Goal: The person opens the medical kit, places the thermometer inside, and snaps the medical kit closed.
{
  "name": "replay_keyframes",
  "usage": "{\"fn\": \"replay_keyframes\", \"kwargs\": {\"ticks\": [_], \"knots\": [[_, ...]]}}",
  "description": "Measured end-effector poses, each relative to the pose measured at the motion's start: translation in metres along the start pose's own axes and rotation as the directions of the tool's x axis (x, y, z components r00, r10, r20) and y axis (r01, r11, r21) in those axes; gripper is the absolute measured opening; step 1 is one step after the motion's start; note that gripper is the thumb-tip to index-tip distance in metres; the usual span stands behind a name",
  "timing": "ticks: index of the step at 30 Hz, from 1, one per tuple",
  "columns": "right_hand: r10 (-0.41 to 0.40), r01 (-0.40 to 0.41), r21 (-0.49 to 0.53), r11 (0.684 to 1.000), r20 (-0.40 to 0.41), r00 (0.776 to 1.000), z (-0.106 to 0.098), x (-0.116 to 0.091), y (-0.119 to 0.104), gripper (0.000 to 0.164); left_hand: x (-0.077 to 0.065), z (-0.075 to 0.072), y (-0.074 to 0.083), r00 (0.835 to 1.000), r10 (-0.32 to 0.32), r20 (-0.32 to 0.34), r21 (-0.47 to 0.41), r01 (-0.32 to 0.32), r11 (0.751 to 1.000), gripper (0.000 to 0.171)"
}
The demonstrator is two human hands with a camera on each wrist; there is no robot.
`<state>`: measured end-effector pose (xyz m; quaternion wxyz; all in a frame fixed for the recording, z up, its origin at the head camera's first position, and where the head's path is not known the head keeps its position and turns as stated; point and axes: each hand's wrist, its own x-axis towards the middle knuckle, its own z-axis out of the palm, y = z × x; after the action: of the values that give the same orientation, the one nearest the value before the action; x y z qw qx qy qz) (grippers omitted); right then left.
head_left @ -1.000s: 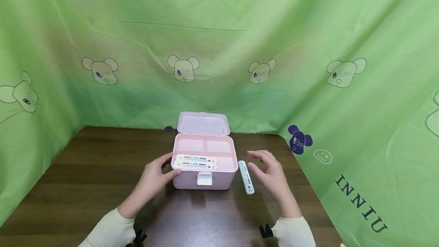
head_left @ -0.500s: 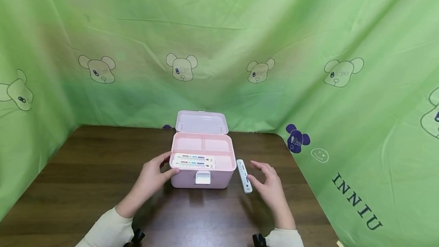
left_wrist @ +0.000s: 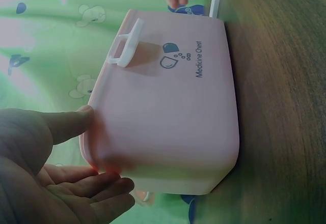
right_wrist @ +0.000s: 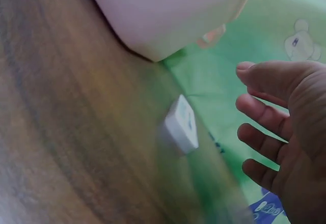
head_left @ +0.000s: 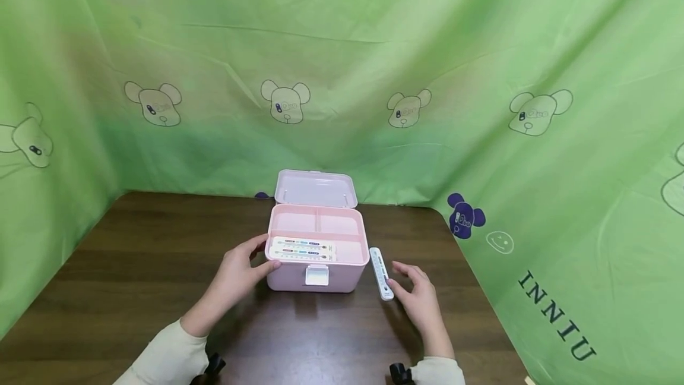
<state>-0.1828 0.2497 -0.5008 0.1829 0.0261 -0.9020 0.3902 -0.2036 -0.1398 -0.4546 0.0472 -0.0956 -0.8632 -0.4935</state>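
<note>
The left hand (head_left: 233, 272) is pinching the front left corner of the pink box (head_left: 342, 279), its thumb on the front and its fingers on the side. The right hand (head_left: 419, 297) is hanging, fingers spread, near the long white case (head_left: 381, 274), which is lying on the brown table (head_left: 315, 343) just right of the box. Two flat white pieces (head_left: 301, 249) are lying in the box's front part.

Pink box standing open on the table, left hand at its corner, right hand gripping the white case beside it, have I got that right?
Not quite: the right hand isn't gripping the white case. The right wrist view shows the fingers apart from the case, which lies on the table. The rest holds: the pink box stands open, left hand at its corner.
</note>
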Motion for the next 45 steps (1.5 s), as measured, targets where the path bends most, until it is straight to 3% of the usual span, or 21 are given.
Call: {"fn": "replay_keyframes", "kwargs": {"ticks": [10,17,24,35,45], "knots": [[0.126,-0.118,-0.077,0.990,0.118,0.985,0.004,-0.003,0.013,0.049,0.001,0.001,-0.001,1.000,0.000,0.005,-0.004,0.000,1.000,0.066],[0.126,-0.098,-0.203,0.974,0.131,0.983,0.009,-0.005,0.021,0.061,0.000,0.001,-0.001,1.000,0.000,0.004,0.001,0.000,1.000,0.067],[0.127,-0.083,-0.288,0.954,0.140,0.982,0.013,-0.008,0.021,0.060,0.000,0.002,-0.002,1.000,-0.008,0.006,-0.005,0.008,1.000,0.067],[0.167,-0.132,-0.330,0.935,0.080,0.983,0.018,-0.006,0.016,0.046,0.000,0.001,-0.001,1.000,-0.011,0.004,-0.002,0.011,1.000,0.066],[0.219,-0.206,-0.268,0.941,0.021,0.975,0.020,-0.006,0.014,0.036,0.000,0.001,-0.001,1.000,-0.018,0.007,0.003,0.018,1.000,0.067]]}}
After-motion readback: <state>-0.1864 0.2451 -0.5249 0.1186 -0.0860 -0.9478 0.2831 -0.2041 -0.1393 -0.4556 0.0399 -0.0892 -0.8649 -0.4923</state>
